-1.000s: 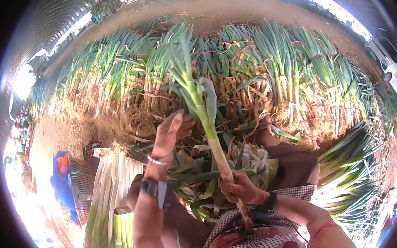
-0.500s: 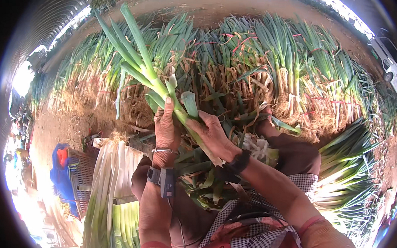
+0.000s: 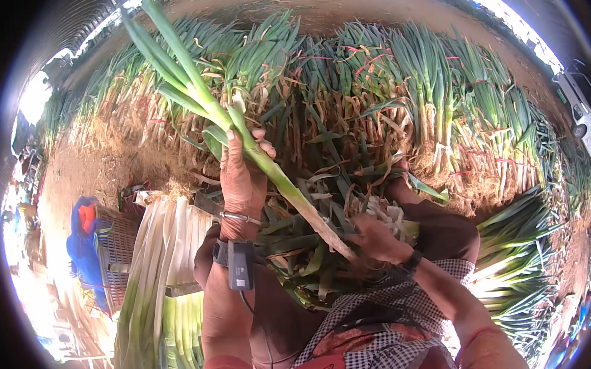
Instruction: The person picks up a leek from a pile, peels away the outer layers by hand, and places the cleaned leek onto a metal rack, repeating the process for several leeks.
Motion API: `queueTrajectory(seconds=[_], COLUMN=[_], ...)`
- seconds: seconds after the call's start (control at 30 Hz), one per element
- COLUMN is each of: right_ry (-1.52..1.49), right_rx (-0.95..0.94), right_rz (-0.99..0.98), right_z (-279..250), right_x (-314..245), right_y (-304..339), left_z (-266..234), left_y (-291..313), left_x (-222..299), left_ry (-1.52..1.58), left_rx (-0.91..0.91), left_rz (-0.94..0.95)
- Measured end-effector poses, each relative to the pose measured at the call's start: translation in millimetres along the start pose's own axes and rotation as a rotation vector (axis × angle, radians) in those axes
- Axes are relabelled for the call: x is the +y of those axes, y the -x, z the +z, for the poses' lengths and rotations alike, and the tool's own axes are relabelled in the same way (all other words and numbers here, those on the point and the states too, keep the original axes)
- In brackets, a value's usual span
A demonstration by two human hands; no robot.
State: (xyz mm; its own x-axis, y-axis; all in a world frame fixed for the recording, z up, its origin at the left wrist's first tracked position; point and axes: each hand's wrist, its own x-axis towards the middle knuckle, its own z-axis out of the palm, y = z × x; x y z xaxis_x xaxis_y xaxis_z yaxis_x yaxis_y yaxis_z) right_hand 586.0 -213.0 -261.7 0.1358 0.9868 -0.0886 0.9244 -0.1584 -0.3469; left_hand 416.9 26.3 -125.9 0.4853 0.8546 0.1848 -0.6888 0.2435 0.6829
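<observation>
My left hand (image 3: 242, 180) is closed around a long leek (image 3: 258, 156), its thumb on top and fingertips showing on the far side. The leek slants from its green leaves at the upper left to its pale root end at the lower right. Beside that root end is my right hand (image 3: 380, 239), bent and smeared by motion, so whether it holds anything is unclear. Under both hands lies a heap of stripped leek leaves (image 3: 311, 250), between my knees.
Rows of bundled leeks (image 3: 430, 86), some with red ties, stand across the far side. Trimmed leeks (image 3: 157, 256) lie at the left near a basket (image 3: 117, 251) with a blue bag (image 3: 84, 253). More leeks (image 3: 516, 254) are piled at the right. A white vehicle (image 3: 582, 106) stands at far right.
My right hand has left the leek's middle and moved right and down toward its root end. The leek has shifted left and up, still in my left hand.
</observation>
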Motion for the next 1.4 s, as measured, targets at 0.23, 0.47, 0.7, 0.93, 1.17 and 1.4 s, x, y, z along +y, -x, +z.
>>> queueTrajectory(seconds=[0.23,0.47,0.7,0.93,1.17,1.4], right_ry=[-1.049,-0.984,-1.533,-1.947,-1.901,-1.496], right_rx=[0.106,0.393,-0.169,-0.515,-0.477,-0.102], right_rz=[0.048,0.077,0.004,-0.100,-0.220,-0.114], right_z=[-30,-18,-57,-72,-100,-110], right_x=[-83,-69,-53,-56,-84,-96], right_y=[-16,-6,23,35,37,21], left_z=[21,39,66,101,24,53], left_y=[16,41,47,59,88,89], left_x=[-16,-27,-23,-27,-60,-26], left_ry=[0.205,0.167,0.079,0.162,-0.800,-0.441], left_rx=[-0.078,-0.114,-0.130,-0.048,-0.388,-0.109], left_rz=[-0.167,-0.219,-0.265,-0.298,-0.440,-0.084])
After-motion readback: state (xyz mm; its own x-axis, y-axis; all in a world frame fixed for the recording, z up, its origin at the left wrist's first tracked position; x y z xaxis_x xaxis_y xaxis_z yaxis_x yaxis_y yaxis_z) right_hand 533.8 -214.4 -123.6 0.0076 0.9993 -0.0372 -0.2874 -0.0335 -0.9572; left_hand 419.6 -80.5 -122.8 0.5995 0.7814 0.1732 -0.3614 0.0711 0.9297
